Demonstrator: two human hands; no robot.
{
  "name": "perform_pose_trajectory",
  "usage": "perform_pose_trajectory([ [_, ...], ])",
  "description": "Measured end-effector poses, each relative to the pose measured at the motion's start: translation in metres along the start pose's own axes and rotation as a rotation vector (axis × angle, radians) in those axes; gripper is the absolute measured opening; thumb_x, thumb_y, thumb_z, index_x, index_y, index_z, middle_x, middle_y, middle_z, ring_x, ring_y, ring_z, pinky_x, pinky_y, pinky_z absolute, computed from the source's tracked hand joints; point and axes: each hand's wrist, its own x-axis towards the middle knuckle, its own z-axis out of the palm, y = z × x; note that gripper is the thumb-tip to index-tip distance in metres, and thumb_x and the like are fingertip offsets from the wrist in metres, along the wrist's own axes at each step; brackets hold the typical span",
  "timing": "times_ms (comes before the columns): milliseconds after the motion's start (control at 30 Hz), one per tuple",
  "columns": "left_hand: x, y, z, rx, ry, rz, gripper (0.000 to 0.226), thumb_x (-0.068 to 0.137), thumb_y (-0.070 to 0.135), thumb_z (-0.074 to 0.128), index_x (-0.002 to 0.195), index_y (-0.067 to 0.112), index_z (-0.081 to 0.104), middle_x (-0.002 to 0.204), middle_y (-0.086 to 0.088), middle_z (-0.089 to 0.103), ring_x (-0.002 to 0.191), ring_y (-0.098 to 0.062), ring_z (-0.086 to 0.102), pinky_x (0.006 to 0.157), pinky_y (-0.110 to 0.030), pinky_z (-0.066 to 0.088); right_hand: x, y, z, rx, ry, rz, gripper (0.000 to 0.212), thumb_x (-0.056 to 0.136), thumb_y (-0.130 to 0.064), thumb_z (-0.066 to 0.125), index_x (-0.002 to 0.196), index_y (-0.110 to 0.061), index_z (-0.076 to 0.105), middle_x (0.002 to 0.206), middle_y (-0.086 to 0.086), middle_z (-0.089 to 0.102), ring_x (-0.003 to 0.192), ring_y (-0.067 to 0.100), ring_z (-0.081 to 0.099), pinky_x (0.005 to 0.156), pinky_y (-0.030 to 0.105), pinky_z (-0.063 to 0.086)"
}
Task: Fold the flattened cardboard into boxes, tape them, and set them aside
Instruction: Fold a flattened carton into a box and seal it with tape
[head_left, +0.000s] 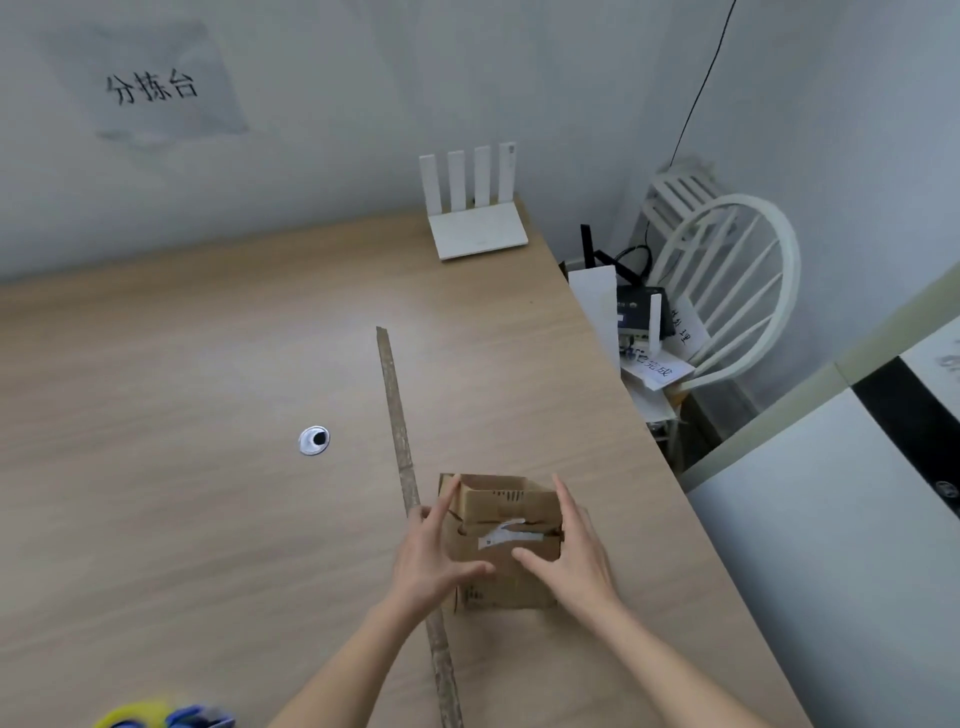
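Observation:
A small brown cardboard box (511, 506) stands on the wooden table (208, 364) near its right edge, its top flaps partly folded and a torn white label on the near flap. My left hand (434, 556) presses flat against the box's left side, thumb reaching onto the front. My right hand (574, 551) presses against the right side, thumb on the near flap. Both hands clasp the box between them.
A long thin wooden strip (397, 415) lies on the table just left of the box, running under my left hand. A cable grommet (314, 440) sits in the tabletop. A white router (475, 218) stands at the back. A white chair (727, 291) holding papers is right of the table.

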Motion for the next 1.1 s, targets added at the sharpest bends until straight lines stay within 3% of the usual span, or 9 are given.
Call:
perform_pose_trajectory([
  [167,-0.029,-0.007,-0.054,0.067,0.111,0.171,0.11,0.059,0.032,0.093,0.142,0.067,0.029,0.123,0.008,0.037,0.111,-0.011,0.052,0.09,-0.027,0.05,-0.014,-0.05,0.016,0.054,0.03,-0.174,0.064,0.077,-0.032,0.084,0.128,-0.047,0.047,0.126,-0.014,0.059,0.112,0.009,0.064,0.092,0.036,0.058],
  [300,-0.074,-0.046,-0.076,0.164,0.173,0.236,0.091,0.066,0.025,0.091,0.143,0.047,0.047,0.13,0.0,0.037,0.123,-0.018,0.047,0.095,-0.024,0.047,-0.048,-0.076,0.048,-0.015,-0.022,-0.24,0.031,0.087,-0.025,0.076,0.096,-0.041,0.051,0.104,-0.011,0.067,0.104,0.007,0.068,0.086,0.027,0.06],
  [433,-0.119,-0.101,-0.083,0.239,0.154,0.238,0.081,0.078,0.036,0.083,0.148,0.044,0.042,0.142,-0.005,0.035,0.132,-0.02,0.043,0.106,-0.022,0.038,-0.093,-0.075,0.094,-0.191,-0.044,-0.361,0.021,0.09,-0.017,0.072,0.095,-0.032,0.058,0.128,-0.018,0.056,0.115,0.001,0.058,0.099,0.022,0.051],
  [600,-0.156,-0.171,-0.088,0.217,0.163,0.249,0.075,0.085,0.036,0.078,0.147,0.05,0.039,0.153,0.007,0.022,0.133,-0.015,0.044,0.109,-0.023,0.041,-0.137,-0.077,0.147,-0.201,-0.143,-0.376,0.052,0.089,-0.013,0.073,0.127,-0.043,0.055,0.122,-0.029,0.06,0.108,-0.01,0.06,0.095,0.005,0.044],
  [733,-0.175,-0.2,-0.097,0.189,0.114,0.243,0.065,0.093,0.052,0.064,0.148,0.059,0.03,0.155,0.019,0.015,0.14,-0.004,0.032,0.107,-0.028,0.045,-0.149,-0.088,0.171,-0.169,-0.131,-0.34,0.043,0.092,-0.015,0.07,0.126,-0.04,0.059,0.114,-0.026,0.064,0.106,-0.008,0.06,0.098,0.02,0.052],
  [833,-0.18,-0.205,-0.106,0.056,0.155,0.23,0.06,0.089,0.076,0.044,0.143,0.052,0.047,0.148,0.033,0.024,0.135,0.005,0.035,0.109,-0.026,0.041,-0.146,-0.1,0.177,-0.132,-0.075,-0.261,0.058,0.089,-0.022,0.076,0.136,-0.042,0.05,0.111,-0.017,0.066,0.102,0.002,0.065,0.094,0.029,0.055],
  [933,-0.182,-0.202,-0.108,-0.055,0.256,0.15,0.041,0.089,0.058,0.064,0.127,0.045,0.054,0.139,0.029,0.045,0.128,-0.001,0.05,0.101,-0.02,0.043,-0.14,-0.105,0.184,-0.203,-0.092,-0.256,0.087,0.084,-0.021,0.08,0.15,-0.048,0.029,0.121,-0.018,0.057,0.101,0.008,0.063,0.091,0.031,0.054],
  [1000,-0.181,-0.195,-0.108,-0.138,0.306,0.055,0.051,0.083,0.049,0.077,0.12,0.041,0.043,0.127,0.018,0.06,0.117,-0.007,0.06,0.095,-0.027,0.051,-0.138,-0.104,0.19,-0.231,-0.123,-0.247,0.093,0.086,-0.02,0.079,0.155,-0.046,0.023,0.132,-0.019,0.046,0.108,0.01,0.058,0.094,0.033,0.054],
  [1100,-0.176,-0.193,-0.109,-0.105,0.305,0.041,0.085,0.079,0.044,0.082,0.144,0.047,0.027,0.121,0.03,0.051,0.104,-0.004,0.061,0.088,-0.029,0.053,-0.133,-0.098,0.196,-0.239,-0.118,-0.219,0.078,0.085,-0.023,0.079,0.149,-0.041,0.038,0.135,-0.015,0.044,0.1,0.008,0.059,0.09,0.031,0.055],
])
